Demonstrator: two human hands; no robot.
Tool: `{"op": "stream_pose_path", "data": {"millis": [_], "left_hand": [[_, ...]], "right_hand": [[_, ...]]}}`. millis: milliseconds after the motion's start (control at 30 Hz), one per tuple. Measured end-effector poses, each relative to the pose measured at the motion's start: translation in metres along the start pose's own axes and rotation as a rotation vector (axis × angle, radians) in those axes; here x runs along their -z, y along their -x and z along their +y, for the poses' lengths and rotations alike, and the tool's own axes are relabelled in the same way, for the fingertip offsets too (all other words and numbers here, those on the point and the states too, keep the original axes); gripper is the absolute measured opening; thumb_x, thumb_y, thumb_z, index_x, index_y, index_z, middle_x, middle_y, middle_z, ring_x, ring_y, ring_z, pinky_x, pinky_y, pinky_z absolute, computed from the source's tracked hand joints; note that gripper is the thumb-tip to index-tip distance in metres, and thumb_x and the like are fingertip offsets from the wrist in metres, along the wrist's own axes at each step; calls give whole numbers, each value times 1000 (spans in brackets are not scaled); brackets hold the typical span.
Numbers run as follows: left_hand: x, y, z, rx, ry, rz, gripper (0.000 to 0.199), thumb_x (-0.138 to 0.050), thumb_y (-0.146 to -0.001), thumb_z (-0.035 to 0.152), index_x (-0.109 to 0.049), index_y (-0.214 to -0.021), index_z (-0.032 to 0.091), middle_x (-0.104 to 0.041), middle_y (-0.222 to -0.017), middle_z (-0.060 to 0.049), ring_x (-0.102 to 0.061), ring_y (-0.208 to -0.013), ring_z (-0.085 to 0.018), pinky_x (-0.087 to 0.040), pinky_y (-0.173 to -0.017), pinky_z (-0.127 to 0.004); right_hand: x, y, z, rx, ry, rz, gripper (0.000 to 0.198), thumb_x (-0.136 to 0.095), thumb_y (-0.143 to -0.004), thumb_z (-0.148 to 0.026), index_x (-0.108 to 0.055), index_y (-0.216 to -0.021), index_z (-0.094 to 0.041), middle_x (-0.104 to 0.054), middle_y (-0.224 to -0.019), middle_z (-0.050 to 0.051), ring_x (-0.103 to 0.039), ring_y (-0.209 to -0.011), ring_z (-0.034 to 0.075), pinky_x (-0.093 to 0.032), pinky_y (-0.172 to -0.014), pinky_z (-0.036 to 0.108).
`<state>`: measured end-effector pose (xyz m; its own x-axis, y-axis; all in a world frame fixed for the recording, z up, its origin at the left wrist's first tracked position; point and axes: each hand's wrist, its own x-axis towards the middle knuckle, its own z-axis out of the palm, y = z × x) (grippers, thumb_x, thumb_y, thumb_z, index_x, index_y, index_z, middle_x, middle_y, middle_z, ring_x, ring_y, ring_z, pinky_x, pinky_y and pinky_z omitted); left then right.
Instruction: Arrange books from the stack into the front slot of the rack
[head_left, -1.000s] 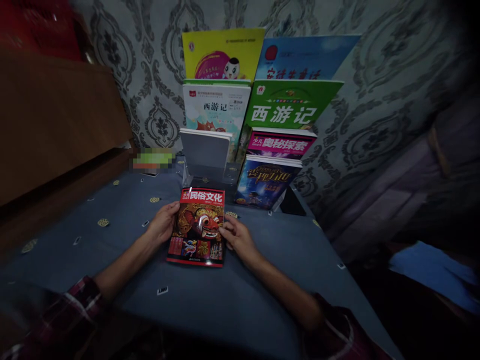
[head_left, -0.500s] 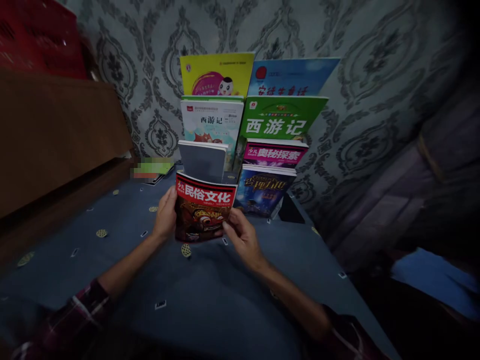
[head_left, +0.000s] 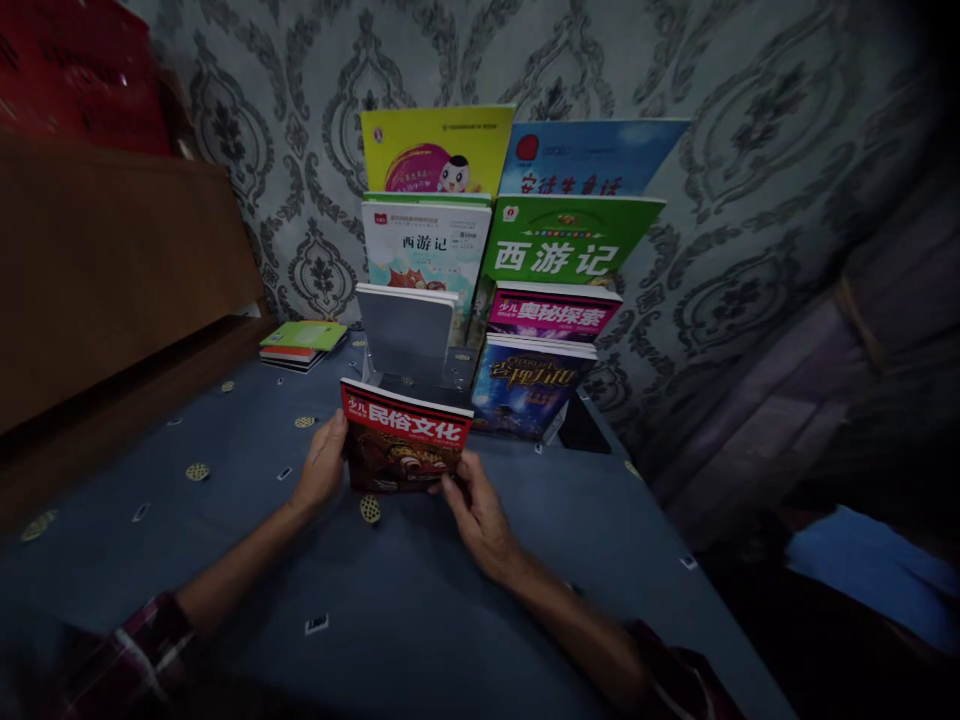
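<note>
Maroon plaid sleeve [head_left: 154,640]: nearest, well short of the grey book [head_left: 409,332].
Right hand [head_left: 480,510]: pinching the lower right edge of the red paperback [head_left: 409,425].
Left hand [head_left: 321,465]: gripping its left edge.
Red paperback: tilted, in front of the grey book; probably light, bendy, slick, best steadied by both side edges.
Grey book: standing beyond.

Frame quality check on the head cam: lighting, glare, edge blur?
Head view: dim overall, upper right corner nearly black; head view: red book has a legible title, no strong glare, lower cover darker; head view: green book near the middle reads clearly, while the curtain and blue cloth toward the right look soft.
</note>
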<state>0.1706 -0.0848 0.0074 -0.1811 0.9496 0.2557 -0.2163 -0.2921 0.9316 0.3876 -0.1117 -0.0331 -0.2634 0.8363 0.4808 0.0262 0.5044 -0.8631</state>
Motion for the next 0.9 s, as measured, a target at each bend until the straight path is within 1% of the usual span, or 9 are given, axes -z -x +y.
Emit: {"op": "stream_pose_path", "data": {"millis": [133, 267, 300, 367, 433, 533, 767, 833, 900], "left_hand": [[23, -9, 16, 5, -150, -218, 41, -78, -79, 58, -79, -86, 18, -77, -85, -5, -69, -94, -25, -56, -85, -29], [39, -22, 35, 103, -267, -437, 19, -85, -75, 37, -80, -85, 22, -77, -83, -4, -67, -76, -22, -56, -68, -26], [42, -23, 37, 136, -283, -477, 18, -87, -72, 31, -80, -86, 23, -78, -85, -4, -68, -77, -22, -57, -68, -26], [44, -23, 37, 198, -283, -525, 23, -89, -66, 23, -79, -88, 24, -79, -92, -4, -72, -88, -26, -60, -79, -30], [45, -18, 32, 249, -250, -527, 29, -89, -63, 18, -79, -89, 24, -79, -97, -6, -72, -99, -28, -59, -91, -34], [47, -10, 20, 275, -215, -482, 33, -89, -61, 15, -78, -91, 22, -79, -99, -7, -72, -105, -29, -58, -95, -36], [42, -18, 6, 160, -182, -386, 36, -81, -61, 7, -75, -92, 23, -76, -99, -4, -65, -116, -31, -52, -103, -34], [37, -25, 3, 142, -178, -357, 32, -79, -62, 6, -73, -89, 22, -75, -95, -4, -65, -113, -30, -52, -101, -33], [31, -31, 0, 115, -201, -336, 27, -78, -65, 9, -71, -88, 21, -73, -90, -4, -66, -101, -26, -53, -94, -32]], "right_hand": [[0, -2, -4, -28, 16, 10, 31, -45, -106, -43, -56, -131, -28, -66, -120, 7, -65, -97, 21, -57, -89, 38], [1, -3, 1, -34, 18, 40, 34, -45, -105, -45, -58, -132, -28, -66, -118, 8, -65, -93, 22, -58, -85, 38], [1, -3, 3, -34, 24, 42, 34, -45, -105, -45, -58, -132, -29, -67, -117, 8, -65, -90, 21, -58, -85, 38], [2, -2, 5, -33, 48, 43, 33, -45, -105, -44, -58, -131, -29, -67, -113, 7, -65, -87, 21, -57, -85, 38], [3, -1, 6, -31, 80, 37, 31, -45, -106, -42, -58, -131, -29, -67, -107, 6, -64, -85, 21, -56, -86, 38], [4, 1, 5, -22, 103, 26, 30, -45, -105, -41, -59, -129, -28, -66, -101, 5, -64, -84, 20, -56, -85, 37], [2, -6, 10, 12, 153, 71, 28, -44, -106, -39, -60, -127, -28, -67, -100, 5, -65, -86, 21, -55, -87, 37], [2, -10, 13, 30, 177, 73, 28, -43, -106, -38, -60, -126, -28, -68, -104, 5, -65, -92, 21, -55, -90, 38], [3, -14, 16, 53, 211, 77, 28, -41, -107, -36, -61, -125, -29, -69, -109, 6, -65, -101, 23, -54, -96, 40]]}}
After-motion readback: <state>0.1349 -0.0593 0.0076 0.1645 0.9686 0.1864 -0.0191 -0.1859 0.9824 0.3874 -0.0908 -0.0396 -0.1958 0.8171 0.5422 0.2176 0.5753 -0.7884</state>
